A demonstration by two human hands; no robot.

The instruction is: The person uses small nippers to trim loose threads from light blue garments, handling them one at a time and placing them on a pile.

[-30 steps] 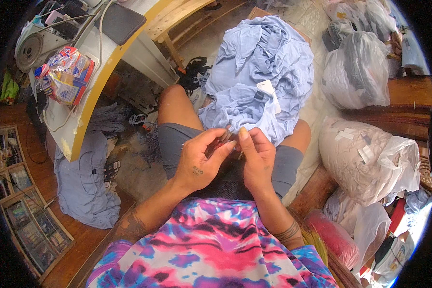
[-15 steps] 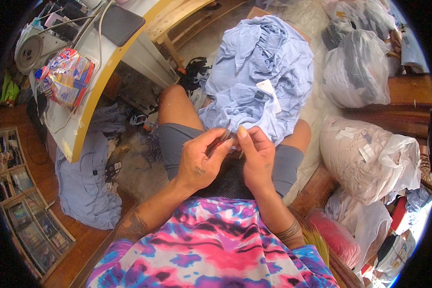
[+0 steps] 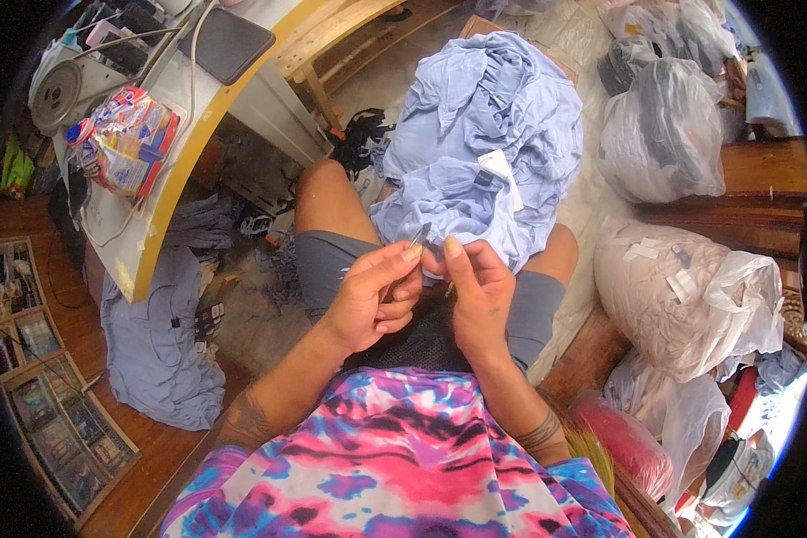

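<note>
The left hand pinches a slim metal tool, while the right hand seems to pinch blue cloth beyond the lap, probably steadying its near edge.

Standing here: bright daylight, blown-out glare at 4 o'clock. Dark shadow under table, 10 o'clock, edge bowed by fisheye. Left hand, right hand well lit. Black rim.
</note>
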